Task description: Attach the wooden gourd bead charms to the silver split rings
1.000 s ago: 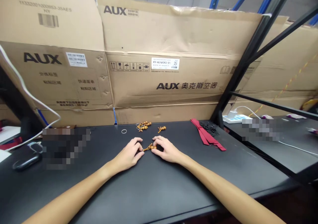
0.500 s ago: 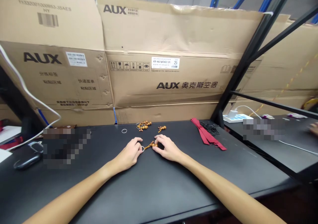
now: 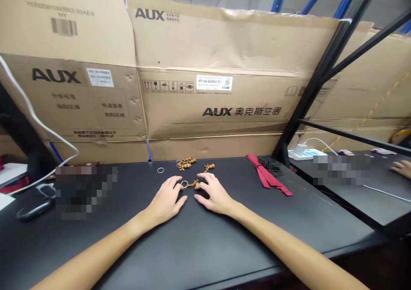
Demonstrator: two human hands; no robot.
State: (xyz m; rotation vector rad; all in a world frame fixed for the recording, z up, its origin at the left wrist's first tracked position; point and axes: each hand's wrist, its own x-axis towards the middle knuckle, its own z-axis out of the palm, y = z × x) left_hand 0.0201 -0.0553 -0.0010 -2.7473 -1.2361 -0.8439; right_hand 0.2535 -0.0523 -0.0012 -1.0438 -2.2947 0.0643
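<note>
A keychain with a metal ring (image 3: 184,184) and an orange-brown cord (image 3: 193,183) lies on the black table between my hands. My left hand (image 3: 167,198) is open, its fingertips beside the ring and its thumb apart. My right hand (image 3: 214,194) is also open, with its fingers at the cord's right end; they partly hide whatever hangs there. Just beyond it lies a short cord with wooden gourd-like beads (image 3: 210,167). Farther left is a pile of similar beaded keychains (image 3: 186,163), and a loose ring (image 3: 160,170) lies beside it.
Red ribbon strips (image 3: 268,176) and a heap of black cords or clips (image 3: 271,167) are at the right. Large cardboard boxes (image 3: 212,127) wall off the back. A black glossy object (image 3: 35,207) sits left. Another person's hand (image 3: 402,168) shows on the neighbouring table, beyond a black metal frame (image 3: 308,99).
Both hands have loosened and spread their fingers. The keychain lies slightly farther from me, its ring now in plain view. Another person's hand has come farther into view at right.
</note>
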